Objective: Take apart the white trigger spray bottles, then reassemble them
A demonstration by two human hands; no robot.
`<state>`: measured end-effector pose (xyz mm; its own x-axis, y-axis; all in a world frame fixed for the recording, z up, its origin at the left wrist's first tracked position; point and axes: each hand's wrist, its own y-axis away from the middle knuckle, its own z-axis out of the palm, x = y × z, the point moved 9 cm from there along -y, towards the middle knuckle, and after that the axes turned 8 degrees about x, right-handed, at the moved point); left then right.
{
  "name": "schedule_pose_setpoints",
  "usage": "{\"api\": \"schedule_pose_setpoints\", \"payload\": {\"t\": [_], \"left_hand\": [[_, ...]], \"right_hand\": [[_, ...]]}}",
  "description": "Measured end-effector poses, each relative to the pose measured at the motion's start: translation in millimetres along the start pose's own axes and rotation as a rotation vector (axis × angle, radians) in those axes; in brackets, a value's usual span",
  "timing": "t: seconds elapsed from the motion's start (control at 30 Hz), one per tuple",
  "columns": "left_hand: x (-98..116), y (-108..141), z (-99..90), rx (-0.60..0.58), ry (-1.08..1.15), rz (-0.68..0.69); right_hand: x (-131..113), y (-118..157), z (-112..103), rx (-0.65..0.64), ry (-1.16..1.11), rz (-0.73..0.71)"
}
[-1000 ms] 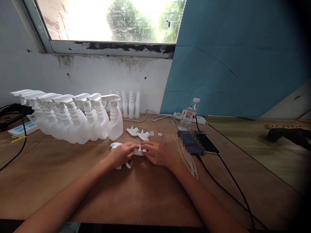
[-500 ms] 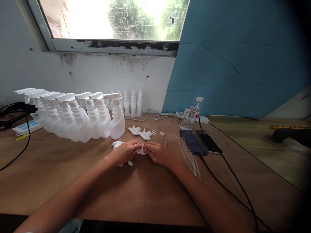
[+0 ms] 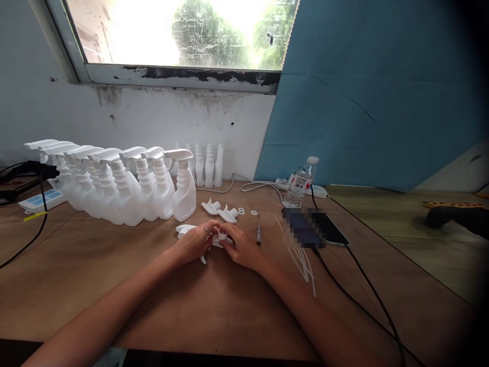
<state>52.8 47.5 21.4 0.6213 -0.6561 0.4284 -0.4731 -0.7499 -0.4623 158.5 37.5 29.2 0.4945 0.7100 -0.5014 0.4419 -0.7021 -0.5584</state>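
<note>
Both hands meet over the table around a white trigger spray head (image 3: 222, 236), whose round collar shows between the fingertips. My left hand (image 3: 198, 241), with a ring on one finger, is closed on its left side. My right hand (image 3: 243, 245) grips the right side, thumb near me and fingers beyond. More white sprayer parts (image 3: 184, 230) lie beside and partly under my left hand. Two spray heads (image 3: 228, 214) rest just beyond the hands, with small white washers (image 3: 254, 212) to their right. A small screwdriver (image 3: 259, 232) lies right of my right hand.
Several white spray bottles (image 3: 184, 193) with heads fitted stand at the left, and several bottles without heads (image 3: 209, 168) by the wall. On the right are thin white tubes (image 3: 303, 265), a clear water bottle (image 3: 300, 186), a phone (image 3: 331, 229) and black cables (image 3: 367, 283).
The spray head has been turned between my hands, so its collar now points up. My right thumb has come round to the near side. More of the screwdriver shows.
</note>
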Motion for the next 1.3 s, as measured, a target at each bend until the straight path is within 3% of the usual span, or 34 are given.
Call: {"api": "schedule_pose_setpoints", "payload": {"t": [0.17,0.27,0.33,0.43,0.57,0.67,0.8,0.9,1.1,1.3], "left_hand": [[8.1,1.1,-4.0,0.047,-0.016,0.047],[10.6,0.9,-5.9,0.057,-0.058,0.054],[12.5,1.0,-6.4,0.058,-0.086,0.067],[19.3,1.8,-5.6,0.058,-0.110,0.137],[28.0,3.2,-4.3,0.064,-0.091,0.217],[31.1,3.6,-4.3,0.045,-0.075,0.220],[37.1,4.6,-5.6,0.017,-0.044,0.251],[37.6,5.1,-5.1,0.011,-0.050,0.262],[28.4,3.1,-6.5,0.028,-0.056,0.148],[28.9,2.1,-6.8,0.008,-0.097,0.148]], "right_hand": [[-0.3,1.3,3.8,-0.025,-0.122,0.005],[6.9,-2.3,-3.8,-0.006,-0.020,0.031],[28.6,-5.0,-20.1,0.033,0.219,0.185],[64.9,1.3,-63.4,0.113,0.561,0.468],[99.4,25.4,-112.6,0.147,0.770,0.736],[117.8,43.2,-127.2,0.112,0.818,0.880],[129.9,49.4,-121.2,0.080,0.744,0.950],[130.0,44.5,-115.4,0.140,0.631,0.945],[108.5,22.3,-122.5,0.395,0.220,0.789],[87.7,8.9,-110.9,0.443,-0.109,0.660]]}}
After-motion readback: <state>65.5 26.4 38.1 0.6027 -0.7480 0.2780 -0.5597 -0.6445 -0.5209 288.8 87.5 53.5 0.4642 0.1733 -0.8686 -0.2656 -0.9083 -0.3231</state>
